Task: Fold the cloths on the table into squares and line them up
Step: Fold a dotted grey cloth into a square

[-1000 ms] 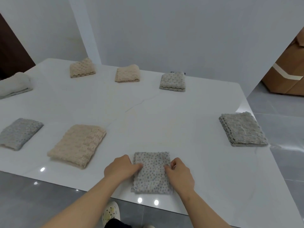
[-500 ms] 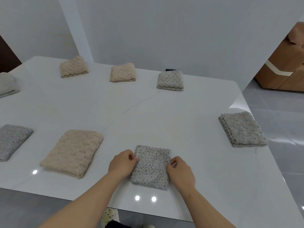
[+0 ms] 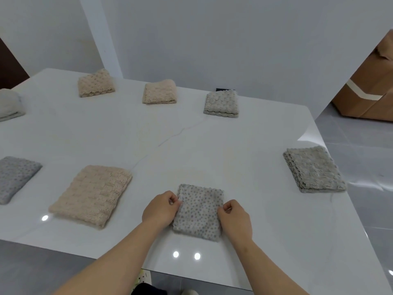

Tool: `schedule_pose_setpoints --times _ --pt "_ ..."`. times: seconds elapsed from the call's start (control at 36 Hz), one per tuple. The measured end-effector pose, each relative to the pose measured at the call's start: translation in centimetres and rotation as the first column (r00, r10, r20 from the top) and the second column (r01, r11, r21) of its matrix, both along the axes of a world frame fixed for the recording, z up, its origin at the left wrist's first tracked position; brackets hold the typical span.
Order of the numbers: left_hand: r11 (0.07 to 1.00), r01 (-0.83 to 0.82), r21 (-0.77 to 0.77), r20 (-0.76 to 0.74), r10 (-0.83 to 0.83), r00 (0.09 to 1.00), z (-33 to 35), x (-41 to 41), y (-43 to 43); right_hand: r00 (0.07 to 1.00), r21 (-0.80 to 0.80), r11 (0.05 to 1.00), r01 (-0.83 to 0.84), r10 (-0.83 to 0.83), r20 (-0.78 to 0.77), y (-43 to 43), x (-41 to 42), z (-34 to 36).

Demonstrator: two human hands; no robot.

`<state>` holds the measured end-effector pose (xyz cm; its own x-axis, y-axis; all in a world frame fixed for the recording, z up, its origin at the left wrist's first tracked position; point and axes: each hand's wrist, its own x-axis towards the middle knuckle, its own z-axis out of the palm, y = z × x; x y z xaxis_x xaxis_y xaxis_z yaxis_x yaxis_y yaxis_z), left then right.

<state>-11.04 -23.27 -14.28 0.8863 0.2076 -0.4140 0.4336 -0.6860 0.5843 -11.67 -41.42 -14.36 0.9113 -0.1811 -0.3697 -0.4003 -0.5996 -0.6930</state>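
Note:
A grey dotted cloth (image 3: 200, 211), folded to a near square, lies on the white table (image 3: 191, 150) near its front edge. My left hand (image 3: 159, 208) pinches its left edge and my right hand (image 3: 235, 219) pinches its right edge. A larger beige cloth (image 3: 91, 193) lies to the left and a grey one (image 3: 14, 177) further left. A grey-beige folded cloth (image 3: 313, 169) sits at the right edge. Along the back lie two beige folded cloths (image 3: 95, 83) (image 3: 159, 91) and a grey-beige one (image 3: 221, 104).
A pale folded cloth (image 3: 9, 105) lies at the far left edge. A cardboard box (image 3: 370, 90) stands on the floor at the right. The wall runs right behind the table. My shoes show below the table's front edge.
Both hands have slid the dotted cloth a little away from the front edge and shifted from pressing its sides to pinching its edges. The camera has tilted slightly.

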Motion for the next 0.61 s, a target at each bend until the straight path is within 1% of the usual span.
schedule_pose_setpoints --times 0.11,0.25,0.39,0.47,0.56,0.61 --pt "0.999 -0.017 0.027 0.012 0.017 1.0 0.0 -0.1 0.0 1.0 0.006 1.0 -0.028 0.028 0.01 -0.2 -0.2 -0.1" --pt "0.999 -0.034 0.015 0.028 0.033 0.999 0.1 -0.4 0.2 0.996 -0.023 0.996 -0.081 0.082 0.018 -0.2 -0.4 -0.2" --pt "0.999 -0.031 0.01 0.038 0.031 0.999 0.1 -0.5 0.4 0.997 -0.05 0.996 -0.077 0.078 0.014 -0.1 -0.4 0.0" --pt "0.999 -0.036 -0.02 0.044 0.037 0.998 0.0 -0.5 0.7 0.998 -0.058 0.996 -0.061 0.062 0.008 0.2 -0.3 0.2" --pt "0.996 -0.044 -0.077 0.05 0.048 0.998 0.0 -0.2 1.0 1.0 -0.03 0.999 -0.024 0.024 -0.006 0.5 -0.3 0.4" --pt "0.996 -0.027 -0.087 0.065 0.033 0.997 0.1 -0.1 1.2 1.0 0.033 0.999 0.006 -0.005 -0.019 0.5 -0.3 0.6"
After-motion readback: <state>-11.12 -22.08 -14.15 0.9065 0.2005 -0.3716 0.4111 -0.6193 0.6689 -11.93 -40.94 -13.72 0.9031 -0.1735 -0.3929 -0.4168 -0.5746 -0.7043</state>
